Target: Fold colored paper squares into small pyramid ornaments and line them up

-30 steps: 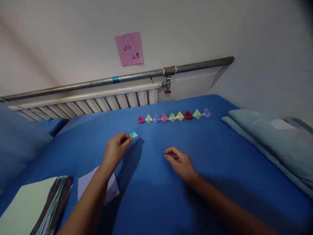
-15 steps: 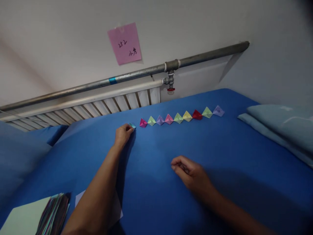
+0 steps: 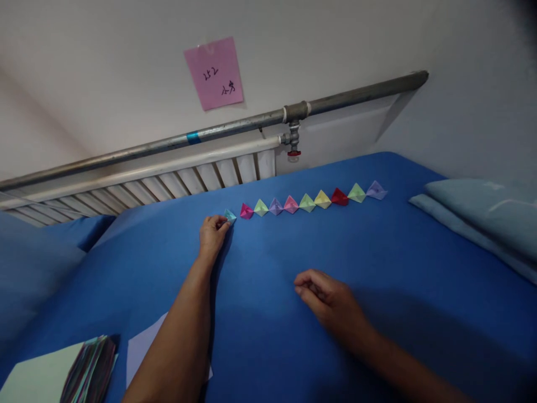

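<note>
My left hand (image 3: 213, 234) pinches a small light-blue folded paper boat (image 3: 230, 216) at the left end of a row of paper boats. Just to its right, with a small gap, sits a magenta boat (image 3: 246, 211). Several more follow rightward, among them a pink one (image 3: 291, 205), a yellow one (image 3: 323, 199), a dark red one (image 3: 339, 196) and a lavender one (image 3: 376, 190) at the far end. Nearer to me, my right hand (image 3: 323, 294) is held with fingers curled together above the blue sheet; whether anything is inside cannot be seen.
A stack of coloured paper (image 3: 46, 366) lies at the lower left, beside a pale lilac sheet (image 3: 145, 347) partly under my left forearm. Folded blue-green bedding (image 3: 486, 215) is at the right. Behind the blue bed surface (image 3: 260, 263) run a white radiator (image 3: 226, 173) and a metal pipe (image 3: 352, 98).
My left hand has brought the light-blue boat slightly rightward, nearer the magenta one, and more of the boat shows. The right hand has stayed almost still.
</note>
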{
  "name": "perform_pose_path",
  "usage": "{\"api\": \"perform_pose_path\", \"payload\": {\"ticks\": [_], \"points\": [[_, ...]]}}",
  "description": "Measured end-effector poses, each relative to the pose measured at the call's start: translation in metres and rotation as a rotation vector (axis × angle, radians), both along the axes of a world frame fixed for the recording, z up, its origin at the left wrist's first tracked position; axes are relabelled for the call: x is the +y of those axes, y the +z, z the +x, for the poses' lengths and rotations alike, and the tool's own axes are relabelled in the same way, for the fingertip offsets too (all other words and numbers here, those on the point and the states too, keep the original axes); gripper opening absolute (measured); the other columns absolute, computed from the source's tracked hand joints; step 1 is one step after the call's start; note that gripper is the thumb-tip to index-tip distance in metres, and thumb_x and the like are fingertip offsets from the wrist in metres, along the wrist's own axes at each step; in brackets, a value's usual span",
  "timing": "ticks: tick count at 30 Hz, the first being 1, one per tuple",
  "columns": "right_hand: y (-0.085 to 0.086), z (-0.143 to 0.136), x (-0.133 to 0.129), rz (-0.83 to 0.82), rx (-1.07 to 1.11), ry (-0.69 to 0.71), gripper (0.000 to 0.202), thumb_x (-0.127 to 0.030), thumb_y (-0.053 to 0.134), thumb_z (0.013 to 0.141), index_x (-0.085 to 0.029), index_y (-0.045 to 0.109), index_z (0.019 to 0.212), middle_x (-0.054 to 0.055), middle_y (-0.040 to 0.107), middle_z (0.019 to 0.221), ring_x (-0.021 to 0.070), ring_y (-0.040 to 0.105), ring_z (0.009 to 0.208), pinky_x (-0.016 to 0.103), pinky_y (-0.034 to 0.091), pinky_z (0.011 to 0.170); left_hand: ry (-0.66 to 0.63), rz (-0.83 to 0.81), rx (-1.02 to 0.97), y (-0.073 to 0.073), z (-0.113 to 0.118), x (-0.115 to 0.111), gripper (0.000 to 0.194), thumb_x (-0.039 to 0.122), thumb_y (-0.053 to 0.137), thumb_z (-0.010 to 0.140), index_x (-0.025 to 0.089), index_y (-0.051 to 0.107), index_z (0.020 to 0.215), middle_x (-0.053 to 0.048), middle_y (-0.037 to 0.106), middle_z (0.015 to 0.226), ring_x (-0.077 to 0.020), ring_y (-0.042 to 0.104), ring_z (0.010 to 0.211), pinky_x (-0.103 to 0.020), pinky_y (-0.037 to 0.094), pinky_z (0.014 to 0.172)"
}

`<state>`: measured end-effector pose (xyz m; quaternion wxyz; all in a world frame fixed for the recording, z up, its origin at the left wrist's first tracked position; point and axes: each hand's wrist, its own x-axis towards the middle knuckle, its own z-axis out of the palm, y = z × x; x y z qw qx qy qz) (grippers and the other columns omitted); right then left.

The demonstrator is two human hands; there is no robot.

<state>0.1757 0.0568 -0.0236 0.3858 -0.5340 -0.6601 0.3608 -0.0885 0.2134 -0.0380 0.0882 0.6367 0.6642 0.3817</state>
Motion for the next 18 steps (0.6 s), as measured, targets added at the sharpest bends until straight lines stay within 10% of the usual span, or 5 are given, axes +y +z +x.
{"api": "perform_pose_path", "payload": {"ticks": [18], "points": [[0.0005, -0.0017, 0.0001, 0.011, -0.039, 0.021, 0.014, -0.020, 0.048, 0.080, -0.022, 0.059, 0.071, -0.002, 0.052, 0.058, 0.0118, 0.046, 0.053, 0.023, 0.037, 0.049, -0.054, 0.021, -0.011, 0.0000, 0.0048, 0.0100, 0.007, 0.025, 0.064, 0.075, 0.020, 0.068, 0.079, -0.001, 0.060, 0.079, -0.0148, 0.057, 0.072, -0.029, 0.046, 0.076]]}}
